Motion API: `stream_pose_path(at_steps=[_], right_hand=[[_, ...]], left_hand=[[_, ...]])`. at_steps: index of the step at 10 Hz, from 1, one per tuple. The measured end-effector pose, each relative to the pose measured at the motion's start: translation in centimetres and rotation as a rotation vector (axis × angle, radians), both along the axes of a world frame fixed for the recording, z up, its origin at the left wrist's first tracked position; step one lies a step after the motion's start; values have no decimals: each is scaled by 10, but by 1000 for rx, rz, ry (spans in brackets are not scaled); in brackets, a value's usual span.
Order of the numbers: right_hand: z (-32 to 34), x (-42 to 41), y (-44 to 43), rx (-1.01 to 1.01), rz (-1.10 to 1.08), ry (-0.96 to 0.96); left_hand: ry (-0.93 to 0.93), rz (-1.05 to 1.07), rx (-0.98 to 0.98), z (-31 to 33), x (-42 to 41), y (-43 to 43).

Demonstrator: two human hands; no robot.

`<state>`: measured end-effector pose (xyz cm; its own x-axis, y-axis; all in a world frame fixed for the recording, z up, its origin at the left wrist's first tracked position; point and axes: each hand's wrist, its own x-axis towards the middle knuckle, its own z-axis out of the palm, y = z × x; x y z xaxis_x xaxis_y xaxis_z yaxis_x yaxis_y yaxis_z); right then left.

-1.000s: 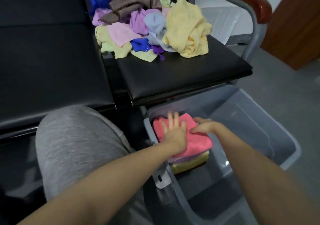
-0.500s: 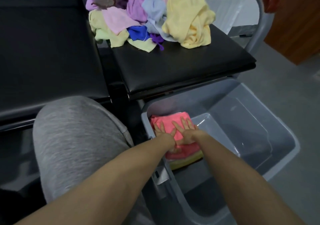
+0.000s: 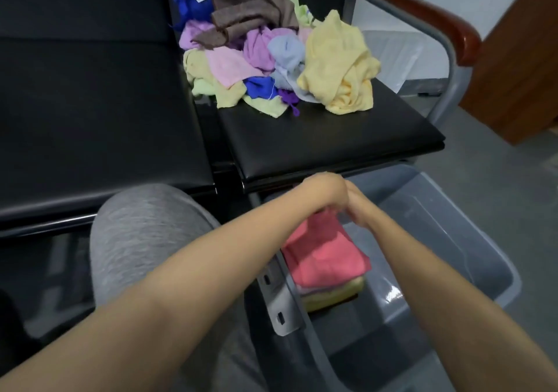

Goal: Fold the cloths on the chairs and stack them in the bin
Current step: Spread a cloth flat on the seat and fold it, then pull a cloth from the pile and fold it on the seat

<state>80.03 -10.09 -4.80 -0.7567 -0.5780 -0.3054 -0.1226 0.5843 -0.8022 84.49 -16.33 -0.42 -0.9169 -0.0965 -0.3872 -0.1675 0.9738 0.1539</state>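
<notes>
A folded pink cloth (image 3: 323, 259) tops a small stack in the near left corner of the grey bin (image 3: 483, 240), with a folded yellow cloth (image 3: 335, 293) under it. My left hand (image 3: 326, 192) and right hand (image 3: 359, 210) hover close together just above the stack's far end. Both are blurred, with fingers hanging loosely curled and nothing visibly held. A loose pile of cloths (image 3: 265, 59) in purple, blue, brown and green lies on the black chair seat (image 3: 317, 144) behind the bin, a crumpled yellow cloth (image 3: 338, 65) at its right.
A second black seat (image 3: 90, 105) lies to the left, and my grey-clad knee (image 3: 145, 234) is in front of it. The chair's metal frame and wooden armrest (image 3: 422, 14) rise at the right. A metal bracket (image 3: 280, 301) runs along the bin's left wall. Grey floor (image 3: 498, 156) surrounds the bin.
Both hands have lifted off the pink cloth, which they were pressing flat, and now sit higher above the bin. The stack stays where it was.
</notes>
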Motion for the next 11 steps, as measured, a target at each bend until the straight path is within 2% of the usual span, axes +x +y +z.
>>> stream_pose_path(at_steps=[1,2,3,4,5,7,8,9,10,11], right_hand=[[29,1,7,76,-61,84],[56,7,-14,-50,-218,38],[85,0,-49,-135,-271,88],[100,-4,-83,-194,-161,224],[101,-13,-107,-186,-62,275],[86,-47,-136,206,-91,622],[64,-56,-135,357,-115,656],[55,-66,-135,17,-316,556],[59,-69,-138,-198,-367,423],[61,-67,-139,-288,-312,392]], left_hand=[[35,76,165,48,17,-18],[114,169,373,61,17,-36],[322,236,522,79,14,-65],[451,291,613,83,12,-97],[483,343,595,79,10,-120],[602,492,435,55,-12,-168],[660,515,434,33,-25,-182],[652,515,443,25,-35,-192],[638,493,423,21,-37,-192],[655,513,404,15,-37,-188]])
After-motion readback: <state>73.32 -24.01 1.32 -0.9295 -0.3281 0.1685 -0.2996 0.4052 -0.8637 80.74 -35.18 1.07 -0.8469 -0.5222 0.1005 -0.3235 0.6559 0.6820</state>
